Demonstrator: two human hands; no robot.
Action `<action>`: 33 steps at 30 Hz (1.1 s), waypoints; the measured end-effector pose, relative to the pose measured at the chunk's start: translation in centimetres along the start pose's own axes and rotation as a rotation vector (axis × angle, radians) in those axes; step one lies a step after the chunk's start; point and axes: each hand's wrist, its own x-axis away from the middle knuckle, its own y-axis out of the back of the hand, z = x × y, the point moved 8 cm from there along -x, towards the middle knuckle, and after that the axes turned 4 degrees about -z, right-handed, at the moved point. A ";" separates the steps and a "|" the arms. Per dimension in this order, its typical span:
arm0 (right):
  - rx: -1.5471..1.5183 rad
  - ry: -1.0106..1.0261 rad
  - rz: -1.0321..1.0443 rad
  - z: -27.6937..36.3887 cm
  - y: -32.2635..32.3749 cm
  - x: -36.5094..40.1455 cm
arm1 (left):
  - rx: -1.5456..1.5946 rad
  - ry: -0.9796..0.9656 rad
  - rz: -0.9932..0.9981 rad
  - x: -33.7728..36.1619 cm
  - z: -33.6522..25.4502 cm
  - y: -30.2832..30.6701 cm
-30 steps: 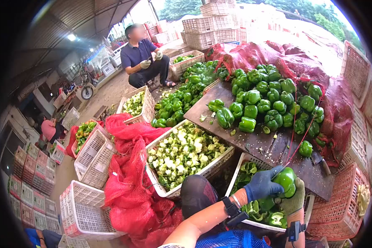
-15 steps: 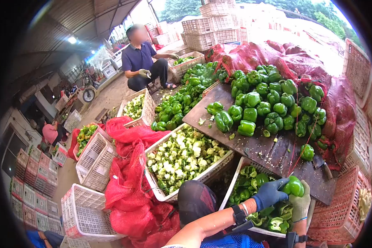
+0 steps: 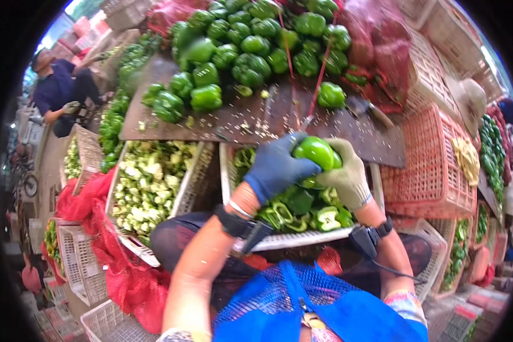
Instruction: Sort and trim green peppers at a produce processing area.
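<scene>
My left hand (image 3: 282,166), in a blue glove, is closed around one side of a green bell pepper (image 3: 314,151). On the pepper's other side is my right hand (image 3: 346,174), in a pale knit glove, also closed on it. Both hands are above a white crate (image 3: 293,241) holding split pepper pieces (image 3: 327,218). Just beyond them lies a dark board (image 3: 233,126) strewn with seeds and scraps. A knife with a wooden handle (image 3: 380,115) rests there, near a single whole pepper (image 3: 331,95). My fingers hide part of the held pepper.
Whole peppers (image 3: 251,69) are heaped at the board's back. To the left stands a crate of pale pepper cores (image 3: 154,176), with red netting (image 3: 117,253) beside it. A pink crate (image 3: 430,171) stands right, a yellow glove (image 3: 466,161) on its edge. Another person (image 3: 62,91) sits far left.
My view has swung right and down, so the board and crates appear farther left. The pepper remains between both hands, now seen closer to the board's front edge.
</scene>
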 end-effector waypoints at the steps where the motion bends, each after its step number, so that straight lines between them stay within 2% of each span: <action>1: -0.014 0.008 0.021 -0.3 -0.1 -0.3 | 0.175 0.049 0.046 0.1 0.4 -0.1; 3: -0.116 -0.042 0.063 -0.1 -0.2 -0.5 | 0.268 0.095 0.069 -0.1 0.0 0.7; 5: -0.202 -0.139 0.130 0.1 -0.2 -1.1 | 0.467 0.249 0.091 -0.4 0.2 0.9; 6: -0.168 -0.111 0.153 0.0 0.1 -1.5 | 0.567 0.325 0.103 -0.4 0.6 0.6; 8: -0.359 -0.141 0.183 -0.6 0.1 -2.1 | 0.383 0.233 0.105 -0.8 1.2 1.0; 9: -0.481 -0.163 0.190 -0.8 0.0 -2.1 | 0.583 0.258 0.096 -0.5 1.9 0.9; 10: -0.739 -0.200 0.226 -0.9 -0.5 -1.7 | 0.783 0.283 0.086 -0.2 2.6 0.8; 11: -1.000 -0.232 0.258 -1.1 -0.9 -1.3 | 1.019 0.413 0.081 0.0 4.0 -0.4; 15: -1.082 -0.227 0.224 -2.4 -1.4 -0.4 | 1.351 0.411 -0.089 1.6 2.9 -0.9; 18: -0.760 -0.170 0.124 -3.1 0.0 2.0 | 1.321 0.225 -0.228 3.8 4.8 0.7; 22: -0.343 -0.061 0.032 -3.7 1.8 2.4 | 1.320 0.253 -0.244 5.7 3.2 3.0; 23: -0.990 -0.370 0.273 -1.1 -0.3 2.7 | 1.187 0.151 -0.257 5.4 -0.4 5.1; 25: 0.090 -0.184 0.138 -7.3 1.8 1.6 | 0.930 0.293 -0.194 6.3 0.6 5.3; 26: 0.431 0.253 -0.011 -9.4 2.9 1.8 | 0.825 0.176 -0.202 6.6 -0.3 5.4; 27: -0.127 -0.045 0.091 -9.2 1.6 1.8 | 0.744 0.151 -0.179 6.6 -0.6 4.9; 29: -0.543 -0.308 0.295 -1.9 -0.9 4.3 | 0.584 0.124 -0.125 7.3 -0.8 3.6; 31: -0.669 -0.115 0.366 2.2 -3.7 5.0 | 0.448 0.163 -0.068 7.9 -3.1 3.1; 32: -0.775 -0.134 0.373 3.0 -4.5 5.2 | 0.467 0.111 -0.090 7.9 -2.2 2.0; 33: -0.659 -0.202 0.360 2.7 -4.7 4.9 | 0.281 0.044 -0.099 8.2 -3.2 2.2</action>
